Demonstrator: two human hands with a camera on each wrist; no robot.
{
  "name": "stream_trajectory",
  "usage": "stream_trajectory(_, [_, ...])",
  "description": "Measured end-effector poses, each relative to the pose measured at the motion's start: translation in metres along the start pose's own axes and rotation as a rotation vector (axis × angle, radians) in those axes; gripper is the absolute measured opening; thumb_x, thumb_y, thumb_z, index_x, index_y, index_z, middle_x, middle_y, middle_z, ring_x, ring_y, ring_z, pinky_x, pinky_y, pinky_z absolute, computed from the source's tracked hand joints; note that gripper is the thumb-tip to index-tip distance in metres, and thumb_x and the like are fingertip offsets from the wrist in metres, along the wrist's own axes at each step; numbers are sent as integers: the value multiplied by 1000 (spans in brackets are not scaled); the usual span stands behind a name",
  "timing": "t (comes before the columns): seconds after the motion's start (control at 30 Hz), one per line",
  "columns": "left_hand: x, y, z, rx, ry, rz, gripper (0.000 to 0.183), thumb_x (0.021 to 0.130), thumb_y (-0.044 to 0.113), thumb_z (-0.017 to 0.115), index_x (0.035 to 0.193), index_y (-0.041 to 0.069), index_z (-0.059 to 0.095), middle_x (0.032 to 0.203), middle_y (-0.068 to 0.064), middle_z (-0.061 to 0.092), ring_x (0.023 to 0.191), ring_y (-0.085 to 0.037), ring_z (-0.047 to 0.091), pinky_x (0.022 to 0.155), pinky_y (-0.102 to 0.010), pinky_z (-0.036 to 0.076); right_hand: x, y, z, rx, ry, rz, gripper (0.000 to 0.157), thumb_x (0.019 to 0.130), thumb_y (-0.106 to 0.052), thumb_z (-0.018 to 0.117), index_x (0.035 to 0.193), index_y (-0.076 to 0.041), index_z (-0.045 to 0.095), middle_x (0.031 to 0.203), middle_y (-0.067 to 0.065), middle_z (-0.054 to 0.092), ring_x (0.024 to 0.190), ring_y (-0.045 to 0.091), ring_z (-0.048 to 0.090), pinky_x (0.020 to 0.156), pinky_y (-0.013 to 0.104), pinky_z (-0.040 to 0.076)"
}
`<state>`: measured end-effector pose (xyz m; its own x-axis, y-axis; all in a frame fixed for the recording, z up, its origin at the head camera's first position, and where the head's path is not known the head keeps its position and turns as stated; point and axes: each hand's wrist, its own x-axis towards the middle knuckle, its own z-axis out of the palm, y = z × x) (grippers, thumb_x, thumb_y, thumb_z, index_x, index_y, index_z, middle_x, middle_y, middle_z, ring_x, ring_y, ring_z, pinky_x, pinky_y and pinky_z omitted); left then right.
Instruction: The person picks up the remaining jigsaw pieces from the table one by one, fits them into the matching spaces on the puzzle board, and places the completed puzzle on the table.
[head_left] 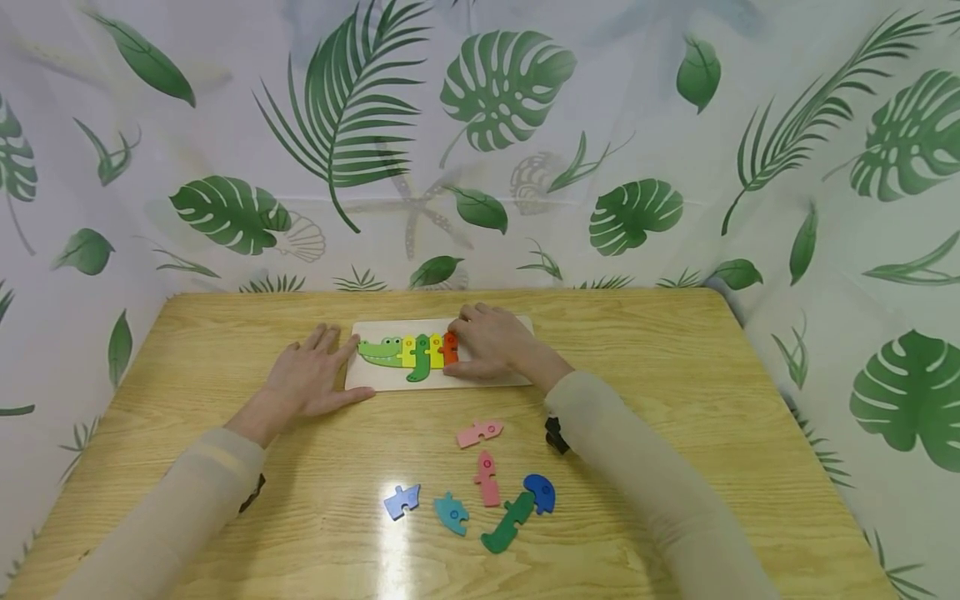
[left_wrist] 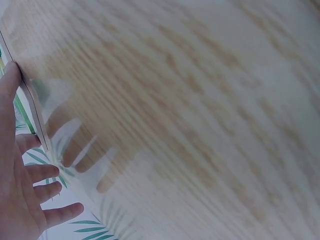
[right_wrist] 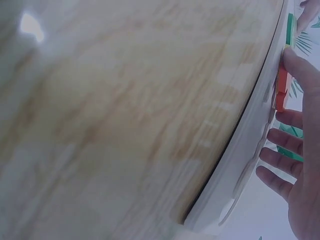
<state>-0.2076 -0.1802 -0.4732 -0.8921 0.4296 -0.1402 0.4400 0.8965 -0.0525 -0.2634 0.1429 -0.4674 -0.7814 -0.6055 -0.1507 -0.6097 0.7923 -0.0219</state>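
A pale wooden puzzle board (head_left: 386, 382) lies near the far side of the table. On it a crocodile's light green head (head_left: 381, 357) is followed by a yellow, a green and another yellow puzzle piece. My right hand (head_left: 493, 343) pinches a red puzzle piece (head_left: 450, 350) beside the last yellow one; in the right wrist view, thumb and index finger sit at its two ends. The left hand (head_left: 306, 379) lies at the board's left end, fingers spread, with thumb and index finger touching its edge. In the left wrist view that hand (left_wrist: 22, 190) holds no piece.
Nearer on the table (head_left: 315, 533) lie loose pieces: two pink pieces (head_left: 480, 433), a light blue piece (head_left: 451, 512), a violet-blue piece (head_left: 402, 502), a dark blue piece (head_left: 540, 493) and a green piece (head_left: 508, 523). A leaf-patterned cloth (head_left: 555, 242) hangs behind the table.
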Motion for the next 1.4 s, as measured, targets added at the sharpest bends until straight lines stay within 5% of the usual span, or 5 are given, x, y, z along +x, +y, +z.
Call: stream_trajectory(1.4, [0, 0, 0, -17, -4, 1, 99, 97, 79, 47, 166, 10, 33, 167, -31, 34, 156, -51, 33, 112, -69, 47, -2, 2, 8, 15, 29, -6, 82, 94, -79, 54, 147, -17, 60, 137, 8, 57, 118, 25, 55, 102, 41, 52])
